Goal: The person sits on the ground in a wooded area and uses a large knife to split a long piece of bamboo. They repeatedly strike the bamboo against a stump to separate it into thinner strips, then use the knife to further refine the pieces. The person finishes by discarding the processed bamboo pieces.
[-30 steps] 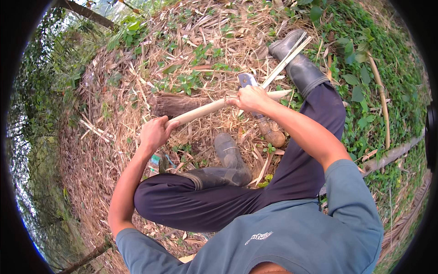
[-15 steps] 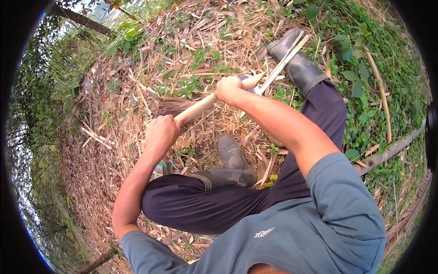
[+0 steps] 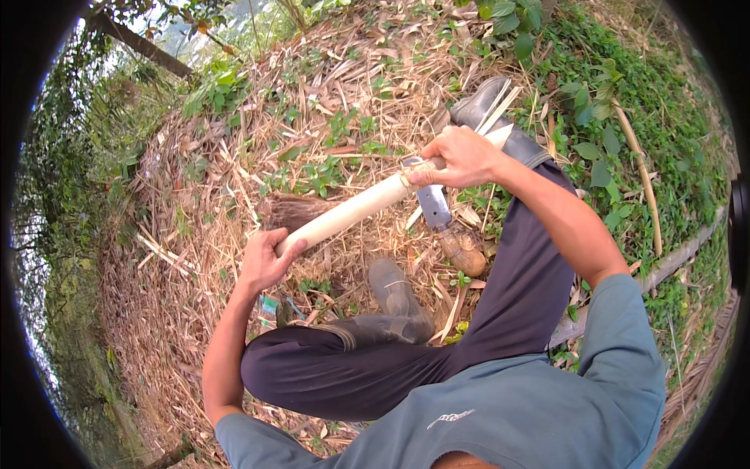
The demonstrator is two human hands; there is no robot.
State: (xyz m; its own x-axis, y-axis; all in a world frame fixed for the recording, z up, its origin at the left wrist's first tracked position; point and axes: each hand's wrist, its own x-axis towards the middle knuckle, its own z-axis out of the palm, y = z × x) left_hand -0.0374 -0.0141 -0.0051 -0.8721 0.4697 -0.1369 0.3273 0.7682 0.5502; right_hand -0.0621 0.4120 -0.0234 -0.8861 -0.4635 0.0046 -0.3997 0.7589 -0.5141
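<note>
I sit on the ground with a pale, peeled pole (image 3: 355, 209) held across my front. My left hand (image 3: 264, 262) is closed around its lower left end. My right hand (image 3: 462, 156) grips it near the upper right end, above my right thigh. A knife with a grey blade (image 3: 432, 205) and a wooden handle (image 3: 462, 252) sits just under my right hand, its blade touching the pole. I cannot tell whether any finger holds the knife.
My left boot (image 3: 400, 301) is tucked in front of me and my right boot (image 3: 488, 105) is stretched out, with pale split strips (image 3: 504, 105) lying over it. Dry straw and leaves cover the ground. Green plants (image 3: 617, 125) and a thin log (image 3: 672, 258) lie to the right.
My right hand shifted left along the pole, then came back to the right. My left hand dropped a little lower. The knife stayed about where it was.
</note>
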